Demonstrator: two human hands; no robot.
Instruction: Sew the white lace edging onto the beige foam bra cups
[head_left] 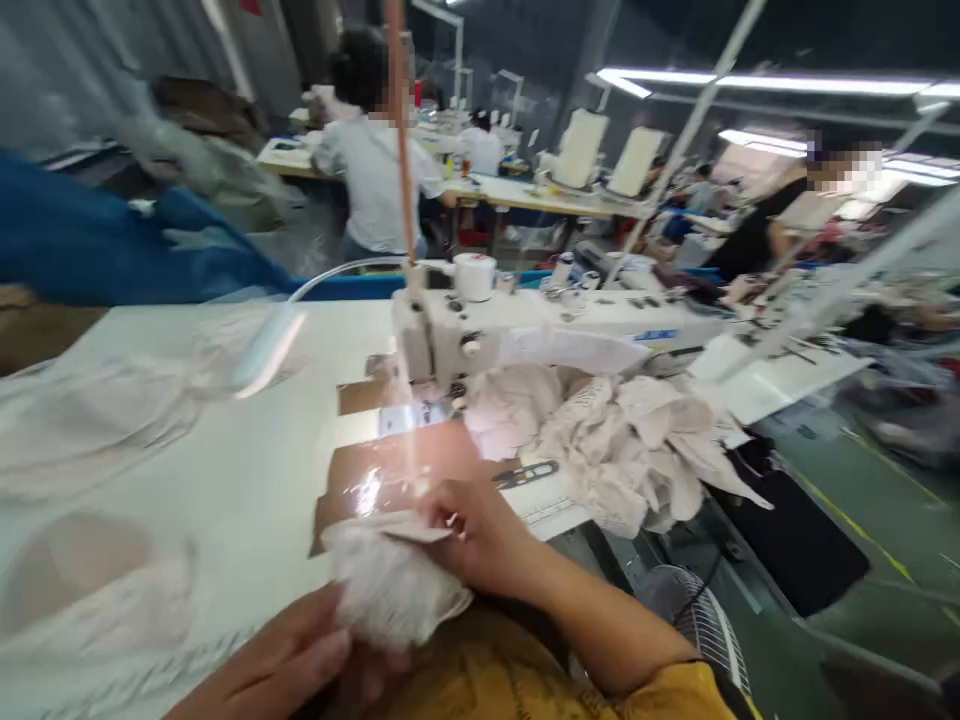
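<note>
A small piece of pale lace fabric [397, 585] is held between both hands, in front of the body at the table's near edge. My left hand [300, 645] grips its left side, fingers closed on it. My right hand [469, 530] pinches its upper right corner. Just beyond them lies a shiny brown sheet [349, 470] below the needle area of a white sewing machine [442, 335]. Black-handled thread snips [529, 474] rest right of my right hand. A crumpled heap of pale fabric [637, 450] sits right of the snips.
More pale fabric pieces [97, 410] lie on the white table [255, 470] at the left, blurred. A lit lamp [270, 350] hangs over it. A fan [697, 620] stands low right. Other people work at machines behind.
</note>
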